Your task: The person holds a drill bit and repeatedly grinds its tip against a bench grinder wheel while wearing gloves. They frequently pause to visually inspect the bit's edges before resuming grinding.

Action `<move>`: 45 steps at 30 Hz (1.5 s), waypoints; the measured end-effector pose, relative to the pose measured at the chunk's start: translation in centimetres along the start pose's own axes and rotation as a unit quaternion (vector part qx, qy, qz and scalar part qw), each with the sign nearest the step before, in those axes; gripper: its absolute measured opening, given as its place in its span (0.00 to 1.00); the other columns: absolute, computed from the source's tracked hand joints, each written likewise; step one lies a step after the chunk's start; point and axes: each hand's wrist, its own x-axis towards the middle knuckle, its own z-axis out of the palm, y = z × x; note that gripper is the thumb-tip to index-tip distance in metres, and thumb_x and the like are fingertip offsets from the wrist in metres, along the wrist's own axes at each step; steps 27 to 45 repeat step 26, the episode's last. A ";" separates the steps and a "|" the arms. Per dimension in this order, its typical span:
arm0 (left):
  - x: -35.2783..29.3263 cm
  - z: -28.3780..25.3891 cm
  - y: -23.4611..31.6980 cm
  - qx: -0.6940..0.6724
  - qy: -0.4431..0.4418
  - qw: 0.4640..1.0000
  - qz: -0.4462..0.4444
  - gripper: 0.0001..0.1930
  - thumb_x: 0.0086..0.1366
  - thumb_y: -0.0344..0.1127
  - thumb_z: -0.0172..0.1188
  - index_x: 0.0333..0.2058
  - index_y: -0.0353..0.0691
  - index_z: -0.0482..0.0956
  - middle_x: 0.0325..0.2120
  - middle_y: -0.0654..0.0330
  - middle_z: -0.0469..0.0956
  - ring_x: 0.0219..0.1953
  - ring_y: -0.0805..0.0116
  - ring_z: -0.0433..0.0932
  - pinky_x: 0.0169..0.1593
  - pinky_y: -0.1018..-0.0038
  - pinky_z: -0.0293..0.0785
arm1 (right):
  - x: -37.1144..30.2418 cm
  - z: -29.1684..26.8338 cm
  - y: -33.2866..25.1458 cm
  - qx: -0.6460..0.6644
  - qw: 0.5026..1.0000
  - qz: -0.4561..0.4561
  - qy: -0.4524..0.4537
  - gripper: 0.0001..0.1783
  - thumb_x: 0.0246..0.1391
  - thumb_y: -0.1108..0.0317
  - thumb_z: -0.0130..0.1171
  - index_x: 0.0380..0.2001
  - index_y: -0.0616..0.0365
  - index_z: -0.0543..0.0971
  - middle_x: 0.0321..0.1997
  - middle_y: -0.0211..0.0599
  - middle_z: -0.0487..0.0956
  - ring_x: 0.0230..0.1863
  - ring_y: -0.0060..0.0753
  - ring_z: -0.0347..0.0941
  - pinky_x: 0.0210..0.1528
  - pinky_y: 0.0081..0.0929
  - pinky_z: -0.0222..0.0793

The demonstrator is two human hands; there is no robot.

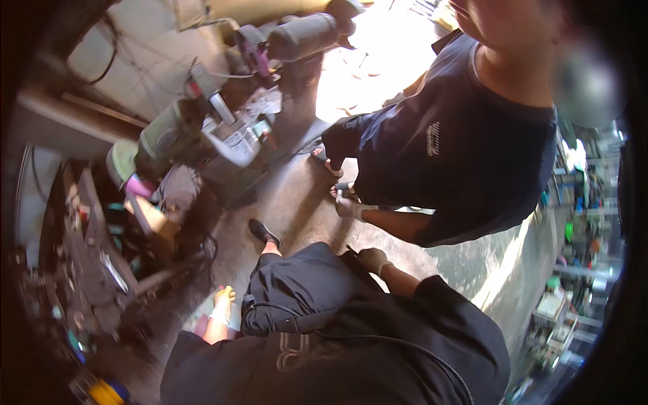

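My left hand (223, 301), in a pale glove with yellowish fingers, hangs beside my left leg. Its short-looking fingers are slightly blurred and seem loosely apart, with nothing visible in them. Over my right thigh, my right hand (373, 260) wears a greyish glove and is closed around a thin dark object (351, 250). Only a short end of that object sticks out past the fingers, so its kind is unclear. A co-worker in a dark T-shirt (466, 148) stands close on the right, with one gloved hand (349, 206) held low ahead of my right hand.
Bench grinders (169, 138) and a second motor-driven machine (300, 37) stand ahead on the left. Papers and small items lie on a stand (236, 145) between them. A cluttered dark metal bench (101, 263) fills the left side. Crowded shelves (574, 297) line the far right. Sunlight falls across the concrete floor (499, 270).
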 end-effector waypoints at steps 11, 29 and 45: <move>-7.7 6.0 -15.5 0.406 -0.022 0.862 0.302 0.14 0.63 0.44 0.54 0.32 0.37 0.78 0.27 0.56 0.80 0.32 0.60 0.78 0.37 0.65 0.72 | -0.8 9.7 19.8 -0.024 0.997 -0.047 -0.053 0.20 0.49 0.50 0.56 0.32 0.55 0.85 0.31 0.47 0.83 0.38 0.48 0.81 0.43 0.38 0.75; -17.2 4.3 -29.0 -0.199 -0.002 0.973 0.113 0.19 0.63 0.48 0.64 0.41 0.37 0.82 0.33 0.58 0.83 0.33 0.72 0.78 0.40 0.75 0.73 | -2.3 11.4 12.7 -0.002 0.997 -0.076 -0.029 0.19 0.52 0.54 0.53 0.32 0.57 0.85 0.34 0.41 0.85 0.39 0.39 0.82 0.46 0.34 0.74; -17.2 4.3 -29.0 -0.199 -0.002 0.973 0.113 0.19 0.63 0.48 0.64 0.41 0.37 0.82 0.33 0.58 0.83 0.33 0.72 0.78 0.40 0.75 0.73 | -2.3 11.4 12.7 -0.002 0.997 -0.076 -0.029 0.19 0.52 0.54 0.53 0.32 0.57 0.85 0.34 0.41 0.85 0.39 0.39 0.82 0.46 0.34 0.74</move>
